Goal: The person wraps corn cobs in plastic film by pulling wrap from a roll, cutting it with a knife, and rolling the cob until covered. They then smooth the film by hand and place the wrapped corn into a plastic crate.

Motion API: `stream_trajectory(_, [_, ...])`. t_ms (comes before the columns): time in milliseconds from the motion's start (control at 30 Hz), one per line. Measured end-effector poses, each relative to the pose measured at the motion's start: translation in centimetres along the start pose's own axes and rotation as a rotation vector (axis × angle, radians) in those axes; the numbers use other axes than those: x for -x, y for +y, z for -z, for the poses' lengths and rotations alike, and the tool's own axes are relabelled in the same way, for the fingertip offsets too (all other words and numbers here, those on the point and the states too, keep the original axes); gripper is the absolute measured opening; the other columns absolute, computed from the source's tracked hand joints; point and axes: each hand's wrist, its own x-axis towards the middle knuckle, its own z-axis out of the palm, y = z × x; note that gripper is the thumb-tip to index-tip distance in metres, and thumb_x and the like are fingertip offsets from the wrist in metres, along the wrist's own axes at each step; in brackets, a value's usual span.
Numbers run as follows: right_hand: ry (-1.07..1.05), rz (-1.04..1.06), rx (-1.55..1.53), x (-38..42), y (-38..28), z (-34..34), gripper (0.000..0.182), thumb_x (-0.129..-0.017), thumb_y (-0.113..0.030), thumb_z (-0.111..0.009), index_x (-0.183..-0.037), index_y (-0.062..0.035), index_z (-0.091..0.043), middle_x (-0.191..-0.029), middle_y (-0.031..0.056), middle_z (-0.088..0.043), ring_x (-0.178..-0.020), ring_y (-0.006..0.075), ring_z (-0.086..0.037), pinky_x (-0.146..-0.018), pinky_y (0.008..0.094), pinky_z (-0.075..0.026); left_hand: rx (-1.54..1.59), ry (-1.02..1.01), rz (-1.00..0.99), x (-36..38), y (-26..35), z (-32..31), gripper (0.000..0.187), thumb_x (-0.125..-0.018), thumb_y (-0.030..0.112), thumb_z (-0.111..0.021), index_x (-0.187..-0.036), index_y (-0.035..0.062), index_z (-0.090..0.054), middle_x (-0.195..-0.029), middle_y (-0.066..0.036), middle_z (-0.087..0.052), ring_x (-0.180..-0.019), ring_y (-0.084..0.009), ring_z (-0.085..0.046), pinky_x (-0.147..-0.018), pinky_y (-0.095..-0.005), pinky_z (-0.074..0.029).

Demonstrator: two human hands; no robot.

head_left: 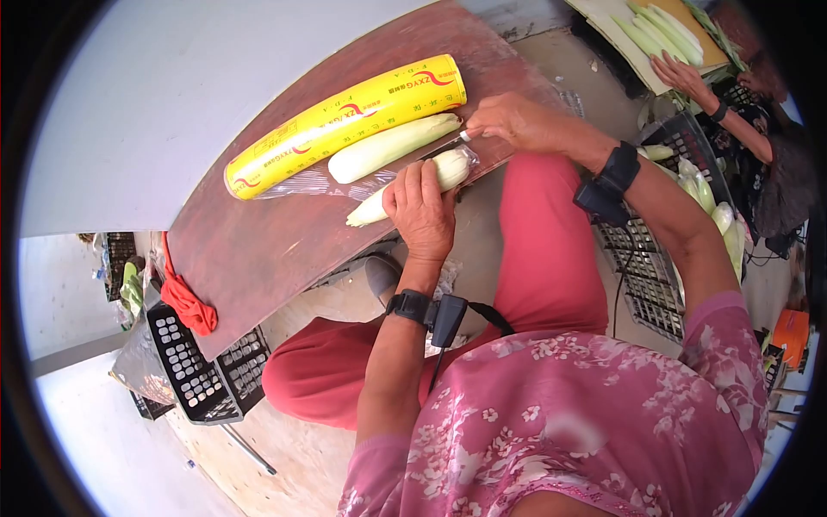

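Observation:
On the dark red table (258, 246), a yellow roll of plastic film (345, 125) lies at a slant, with clear film spread below it. A pale green ear of corn in its husk (392, 148) lies along the roll. My left hand (422, 207) is wrapped round the middle of a second ear (370, 209), which rests on the film nearer to me. Just beyond that ear's right end, my right hand (508, 123) has its thumb and index finger pinched together above the table's edge. What they hold, if anything, is too small to name.
A red cloth (188, 303) hangs at the table's left corner above a black crate (194, 366). Another black crate (646, 276) stands at the right with corn near it. A co-worker's hand (680, 76) touches corn (659, 33) on a board at the upper right.

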Motion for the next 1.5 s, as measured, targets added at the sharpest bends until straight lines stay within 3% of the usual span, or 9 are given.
stream_trajectory(467, [-0.003,-0.236,0.111,11.2,2.9,7.4,0.016,-0.087,-0.004,-0.056,-0.101,-0.0006,-0.064,-0.088,0.0120,-0.062,-0.082,0.0289,-0.062,-0.073,0.0350,-0.048,0.000,-0.017,-0.067,0.5,-0.1,0.5,0.059,-0.071,0.021,-0.077,-0.123,0.0060,-0.053,-0.120,-0.010,-0.055,-0.116,-0.0283,-0.050,-0.099,-0.0442,-0.031])
stream_trajectory(567, [0.185,-0.332,0.145,11.3,3.2,6.5,0.017,-0.090,-0.004,-0.054,-0.104,-0.0008,-0.062,-0.086,0.0091,-0.062,-0.079,0.0207,-0.061,-0.070,0.0301,-0.048,-0.002,-0.021,-0.098,0.6,0.0,0.9,0.058,-0.070,0.020,-0.077,-0.122,0.0059,-0.053,-0.119,-0.010,-0.056,-0.115,-0.0282,-0.051,-0.098,-0.0438,-0.032])
stream_trajectory(667, [0.447,-0.649,-0.260,9.5,5.6,3.3,0.014,-0.089,-0.007,-0.061,-0.102,-0.0022,-0.062,-0.081,0.0058,-0.061,-0.071,0.0162,-0.060,-0.064,0.0295,-0.047,0.004,-0.016,-0.099,0.3,-0.1,1.0,0.059,-0.070,0.020,-0.077,-0.122,0.0060,-0.054,-0.118,-0.010,-0.056,-0.114,-0.0280,-0.051,-0.097,-0.0431,-0.032])
stream_trajectory(767, [0.403,-0.754,-0.203,6.2,6.8,1.1,0.018,-0.089,-0.012,-0.066,-0.102,-0.0023,-0.060,-0.078,0.0022,-0.060,-0.066,0.0121,-0.057,-0.061,0.0288,-0.047,0.007,-0.037,-0.082,0.1,-0.1,1.3,0.061,-0.068,0.021,-0.078,-0.122,0.0061,-0.054,-0.118,-0.010,-0.056,-0.114,-0.0280,-0.051,-0.097,-0.0427,-0.033])
stream_trajectory(867, [0.460,-0.839,-0.152,4.9,7.8,-0.7,0.020,-0.087,-0.018,-0.070,-0.096,-0.0023,-0.062,-0.074,0.0045,-0.062,-0.065,0.0151,-0.058,-0.062,0.0301,-0.047,0.022,-0.048,-0.062,-0.2,-0.1,1.5,0.064,-0.066,0.021,-0.080,-0.123,0.0065,-0.053,-0.119,-0.010,-0.056,-0.113,-0.0280,-0.051,-0.097,-0.0432,-0.033])
stream_trajectory(1067, [0.437,-0.753,0.092,4.8,7.8,-0.5,0.021,-0.085,-0.024,-0.071,-0.094,-0.0044,-0.068,-0.073,0.0145,-0.064,-0.071,0.0276,-0.063,-0.067,0.0358,-0.049,0.035,-0.067,-0.045,-0.5,-0.1,1.7,0.065,-0.066,0.022,-0.080,-0.123,0.0068,-0.053,-0.119,-0.010,-0.056,-0.113,-0.0273,-0.051,-0.097,-0.0424,-0.033])
stream_trajectory(1267, [0.406,-0.763,0.615,3.6,4.2,-0.7,0.031,-0.082,-0.020,-0.071,-0.109,-0.0064,-0.065,-0.100,0.0129,-0.064,-0.098,0.0281,-0.061,-0.084,0.0391,-0.047,0.045,-0.067,-0.040,-0.9,0.0,1.9,0.064,-0.068,0.022,-0.079,-0.124,0.0069,-0.053,-0.117,-0.010,-0.057,-0.112,-0.0275,-0.051,-0.096,-0.0424,-0.034])
stream_trajectory(1367, [0.279,-0.338,0.228,2.1,-1.2,0.0,0.043,-0.078,-0.022,-0.073,-0.117,-0.0076,-0.060,-0.116,0.0111,-0.056,-0.112,0.0283,-0.053,-0.092,0.0447,-0.040,0.053,-0.073,-0.022,-1.0,0.0,1.9,0.064,-0.069,0.023,-0.077,-0.125,0.0049,-0.052,-0.116,-0.011,-0.057,-0.111,-0.0280,-0.051,-0.097,-0.0431,-0.033])
stream_trajectory(1500, [0.096,-0.069,0.302,0.0,-7.9,-4.8,0.062,-0.072,-0.027,-0.077,-0.125,-0.0074,-0.051,-0.123,0.0074,-0.051,-0.119,0.0277,-0.045,-0.092,0.0460,-0.036,0.048,-0.077,-0.010,-1.2,-0.1,1.8,0.065,-0.072,0.025,-0.075,-0.127,0.0013,-0.049,-0.117,-0.012,-0.056,-0.111,-0.0281,-0.051,-0.096,-0.0431,-0.034])
